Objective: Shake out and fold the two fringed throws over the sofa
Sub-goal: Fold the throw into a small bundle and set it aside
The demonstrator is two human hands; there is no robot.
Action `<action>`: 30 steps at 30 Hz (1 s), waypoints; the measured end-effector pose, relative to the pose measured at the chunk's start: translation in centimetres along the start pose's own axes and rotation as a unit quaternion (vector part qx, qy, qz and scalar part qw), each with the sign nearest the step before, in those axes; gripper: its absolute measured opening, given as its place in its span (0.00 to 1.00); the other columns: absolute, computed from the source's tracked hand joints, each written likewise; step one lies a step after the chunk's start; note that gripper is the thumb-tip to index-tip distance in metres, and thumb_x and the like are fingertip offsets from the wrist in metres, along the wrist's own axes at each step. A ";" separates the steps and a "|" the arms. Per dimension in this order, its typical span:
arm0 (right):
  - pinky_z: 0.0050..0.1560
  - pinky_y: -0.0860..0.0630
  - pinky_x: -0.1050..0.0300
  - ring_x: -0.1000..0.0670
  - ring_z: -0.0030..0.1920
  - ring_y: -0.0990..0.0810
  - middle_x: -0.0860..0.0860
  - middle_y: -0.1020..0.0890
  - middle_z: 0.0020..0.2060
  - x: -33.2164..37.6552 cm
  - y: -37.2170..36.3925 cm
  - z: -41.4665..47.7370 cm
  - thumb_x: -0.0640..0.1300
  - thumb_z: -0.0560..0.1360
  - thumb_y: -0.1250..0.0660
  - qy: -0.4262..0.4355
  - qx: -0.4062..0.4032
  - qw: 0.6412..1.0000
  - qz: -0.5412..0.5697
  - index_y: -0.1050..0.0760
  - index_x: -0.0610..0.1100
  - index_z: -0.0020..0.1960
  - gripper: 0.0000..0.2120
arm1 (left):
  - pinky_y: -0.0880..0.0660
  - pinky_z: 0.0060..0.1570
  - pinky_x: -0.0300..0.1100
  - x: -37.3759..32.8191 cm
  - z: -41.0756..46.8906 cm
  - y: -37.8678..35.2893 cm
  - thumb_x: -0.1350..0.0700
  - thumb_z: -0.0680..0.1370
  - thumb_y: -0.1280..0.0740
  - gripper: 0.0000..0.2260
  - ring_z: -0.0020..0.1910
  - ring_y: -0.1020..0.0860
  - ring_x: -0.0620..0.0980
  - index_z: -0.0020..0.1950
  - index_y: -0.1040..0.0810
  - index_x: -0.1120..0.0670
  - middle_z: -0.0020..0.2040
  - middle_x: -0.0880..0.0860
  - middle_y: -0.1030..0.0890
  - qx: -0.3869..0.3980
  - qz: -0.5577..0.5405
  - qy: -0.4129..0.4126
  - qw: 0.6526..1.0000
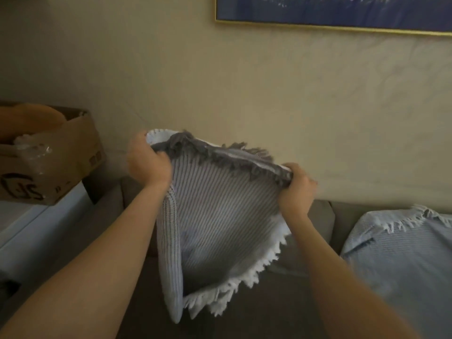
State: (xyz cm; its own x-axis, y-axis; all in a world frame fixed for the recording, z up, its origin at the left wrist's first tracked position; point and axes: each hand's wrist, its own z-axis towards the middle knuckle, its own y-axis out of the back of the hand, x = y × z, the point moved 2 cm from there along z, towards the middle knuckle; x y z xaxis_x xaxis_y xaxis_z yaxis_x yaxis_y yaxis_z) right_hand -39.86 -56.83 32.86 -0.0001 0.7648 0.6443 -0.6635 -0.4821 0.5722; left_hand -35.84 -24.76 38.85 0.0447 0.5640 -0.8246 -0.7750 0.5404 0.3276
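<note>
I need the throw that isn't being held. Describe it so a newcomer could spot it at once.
Find the grey sofa against the wall, below the gold-framed blue picture. On its right part, as seen here, lies a pale blue throw, with fringe along its far edge. Unlike the striped throw held up in the air, it rests on the cushions and no hand touches it.

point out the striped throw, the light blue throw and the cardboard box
striped throw (220, 216), head view, middle of its hanging panel
light blue throw (403, 260), head view, its flat middle
cardboard box (80, 148), head view, its side wall
</note>
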 end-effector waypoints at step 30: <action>0.42 0.20 0.61 0.59 0.43 0.16 0.57 0.16 0.40 0.9 -1.8 -2.8 0.49 0.71 0.20 0.050 0.541 0.838 0.047 0.19 0.52 0.48 0.10 | 0.22 0.55 0.48 1.4 -1.6 -3.9 0.66 0.75 0.34 0.14 0.57 0.17 0.59 0.55 0.15 0.53 0.54 0.58 0.14 0.434 0.033 -0.099 0.895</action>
State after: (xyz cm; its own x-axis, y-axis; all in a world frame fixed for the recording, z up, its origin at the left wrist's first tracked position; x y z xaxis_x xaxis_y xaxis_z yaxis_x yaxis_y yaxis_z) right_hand -40.80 -54.05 31.02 -0.1134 0.7075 0.6975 0.4103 -0.6060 0.6814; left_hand -33.71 -27.06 35.65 0.1942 0.6665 -0.7198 -0.0030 0.7342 0.6790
